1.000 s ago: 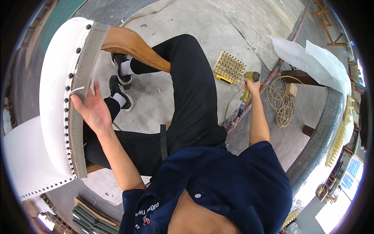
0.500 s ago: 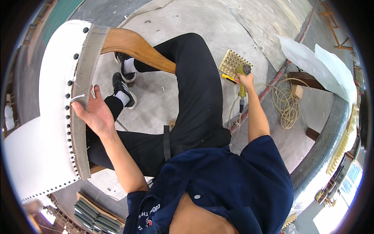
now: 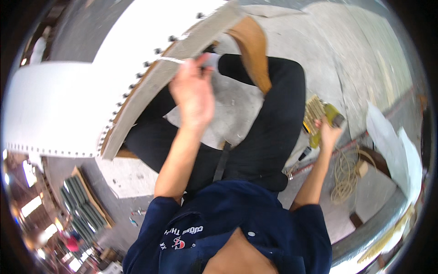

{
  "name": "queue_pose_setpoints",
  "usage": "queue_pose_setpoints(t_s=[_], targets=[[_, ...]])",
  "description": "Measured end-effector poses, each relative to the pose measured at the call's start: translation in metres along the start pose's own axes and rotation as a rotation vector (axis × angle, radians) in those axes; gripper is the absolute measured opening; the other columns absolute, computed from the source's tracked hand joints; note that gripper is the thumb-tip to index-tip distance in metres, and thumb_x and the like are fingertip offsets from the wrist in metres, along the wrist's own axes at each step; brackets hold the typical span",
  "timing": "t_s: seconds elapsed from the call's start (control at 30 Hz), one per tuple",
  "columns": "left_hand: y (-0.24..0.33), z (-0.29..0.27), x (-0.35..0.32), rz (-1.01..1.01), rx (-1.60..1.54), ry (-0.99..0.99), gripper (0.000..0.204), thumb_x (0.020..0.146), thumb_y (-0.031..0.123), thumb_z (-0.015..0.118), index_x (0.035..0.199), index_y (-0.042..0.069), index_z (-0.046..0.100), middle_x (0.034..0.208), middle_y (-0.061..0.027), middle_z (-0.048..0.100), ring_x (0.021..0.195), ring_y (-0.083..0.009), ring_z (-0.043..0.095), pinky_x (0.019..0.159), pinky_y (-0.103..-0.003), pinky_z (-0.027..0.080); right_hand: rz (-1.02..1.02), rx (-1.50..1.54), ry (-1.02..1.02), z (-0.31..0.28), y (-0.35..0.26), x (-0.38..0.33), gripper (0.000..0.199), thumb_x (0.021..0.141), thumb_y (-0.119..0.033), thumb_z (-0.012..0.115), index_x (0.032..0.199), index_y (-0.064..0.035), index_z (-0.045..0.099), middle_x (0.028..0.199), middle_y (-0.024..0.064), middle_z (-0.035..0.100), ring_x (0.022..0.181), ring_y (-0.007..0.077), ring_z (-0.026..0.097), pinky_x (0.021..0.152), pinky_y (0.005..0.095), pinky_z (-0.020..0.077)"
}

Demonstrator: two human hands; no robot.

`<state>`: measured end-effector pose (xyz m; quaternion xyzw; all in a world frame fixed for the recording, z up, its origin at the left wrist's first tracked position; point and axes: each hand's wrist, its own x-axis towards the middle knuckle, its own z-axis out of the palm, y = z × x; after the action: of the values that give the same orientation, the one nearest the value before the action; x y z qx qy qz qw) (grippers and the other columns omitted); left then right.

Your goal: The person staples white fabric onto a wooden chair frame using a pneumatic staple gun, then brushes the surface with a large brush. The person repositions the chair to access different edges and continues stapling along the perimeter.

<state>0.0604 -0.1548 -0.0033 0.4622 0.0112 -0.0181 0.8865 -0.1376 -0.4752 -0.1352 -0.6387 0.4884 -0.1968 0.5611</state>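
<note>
My left hand (image 3: pixel 194 93) reaches up to the grey-brown edge strip (image 3: pixel 159 82) of a big white padded panel (image 3: pixel 68 105) lined with dark studs. Its fingers curl around the edge near a thin white strip; the picture is blurred there. My right hand (image 3: pixel 327 134) is stretched out low to my right. It grips a yellow-green hand tool (image 3: pixel 332 119) beside a flat tray of yellowish fasteners (image 3: pixel 314 109) on the concrete floor. My legs in black trousers lie between the two hands.
A curved brown wooden part (image 3: pixel 251 43) sticks out from behind the panel. A coil of pale cord (image 3: pixel 344 176) and white sheets (image 3: pixel 388 137) lie at the right. Stacked dark green pieces (image 3: pixel 82 205) sit at the lower left.
The view has swung and tilted, so the panel now fills the upper left. My left hand has slid along the panel's edge and closed on it. My right hand stays with the tool by the tray.
</note>
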Motion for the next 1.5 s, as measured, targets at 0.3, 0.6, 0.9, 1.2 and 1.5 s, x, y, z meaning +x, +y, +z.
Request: queue_pose_setpoints(t_s=[0.3,0.6,0.9,1.2,1.5], targets=[[0.003,0.061,0.013,0.12,-0.19,0.113,0.037,0.087,0.025,0.074,0.118,0.019,0.055,0.117,0.0045,0.057,0.111,-0.0094,0.049,0.094,-0.038,0.04,-0.561,0.043,-0.428,0.058,-0.214,-0.148,0.054,0.087,0.002,0.064,0.137,0.0027,0.046,0.118,0.0138,0.065,0.077,0.0147,0.068,0.06,0.0255,0.0558],[0.002,0.034,0.026,-0.112,-0.316,-0.136,0.03,0.092,0.014,0.069,0.117,0.003,0.059,0.115,-0.0083,0.063,0.109,-0.0192,0.062,0.096,-0.042,0.052,-1.177,-0.073,-0.564,0.124,-0.248,-0.159,0.055,0.079,0.002,0.07,0.131,0.0048,0.053,0.126,0.0178,0.063,0.104,0.0208,0.066,0.085,0.029,0.0538],[-0.007,0.012,0.032,-0.157,-0.278,-0.065,0.035,0.085,0.007,0.074,0.117,0.005,0.06,0.116,-0.0046,0.062,0.112,-0.014,0.056,0.103,-0.033,0.042,-1.24,-0.075,-0.59,0.134,-0.255,-0.164,0.059,0.075,0.002,0.071,0.131,0.0044,0.053,0.124,0.0185,0.065,0.112,0.0259,0.065,0.095,0.0329,0.0499],[0.006,0.015,0.028,-0.069,-0.386,-0.093,0.033,0.087,0.004,0.072,0.118,0.005,0.059,0.115,-0.0065,0.063,0.11,-0.017,0.06,0.1,-0.035,0.046,-1.231,-0.088,-0.6,0.136,-0.254,-0.164,0.059,0.076,0.002,0.072,0.132,0.0051,0.053,0.123,0.0187,0.065,0.111,0.0253,0.065,0.095,0.0332,0.0497],[0.005,0.017,0.026,0.007,-0.353,-0.067,0.026,0.088,0.003,0.07,0.113,0.002,0.062,0.112,-0.0083,0.064,0.107,-0.0179,0.062,0.098,-0.036,0.05,-1.087,-0.138,-0.592,0.133,-0.252,-0.171,0.054,0.08,0.006,0.064,0.133,0.002,0.053,0.119,0.0143,0.065,0.089,0.0142,0.067,0.062,0.0212,0.0557]])
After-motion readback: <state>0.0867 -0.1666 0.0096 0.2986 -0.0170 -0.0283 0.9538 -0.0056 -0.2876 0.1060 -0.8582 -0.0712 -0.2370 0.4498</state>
